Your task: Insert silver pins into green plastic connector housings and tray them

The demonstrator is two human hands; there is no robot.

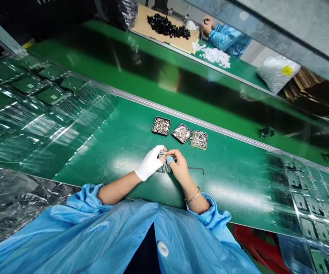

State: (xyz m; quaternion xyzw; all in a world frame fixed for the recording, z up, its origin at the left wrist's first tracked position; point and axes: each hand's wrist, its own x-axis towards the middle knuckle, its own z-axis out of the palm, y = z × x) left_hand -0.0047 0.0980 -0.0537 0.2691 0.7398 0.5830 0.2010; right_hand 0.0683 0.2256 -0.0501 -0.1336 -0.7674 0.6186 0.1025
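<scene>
My left hand point(151, 163), in a white glove with bare fingertips, meets my right hand point(178, 165) over the green work surface. Both are closed in a pinch, fingertips together; whatever they hold is too small and covered to make out. A blue wrap point(169, 159) is on a finger of my right hand. Under the fingers lies a grooved grey metal block point(164, 168), partly hidden. An L-shaped hex key point(196, 168) lies right of my right hand. Beyond the hands stand three small trays of shiny metal parts: a left tray point(161, 126), a middle tray point(182, 133) and a right tray point(199, 139).
Clear plastic blister trays point(50, 95) cover the left side; more blister trays point(304, 194) stand at the right. A conveyor belt point(210, 99) runs behind a metal rail. Across it, a co-worker's hands point(208, 26) are near black parts point(168, 26) and white pieces point(217, 56).
</scene>
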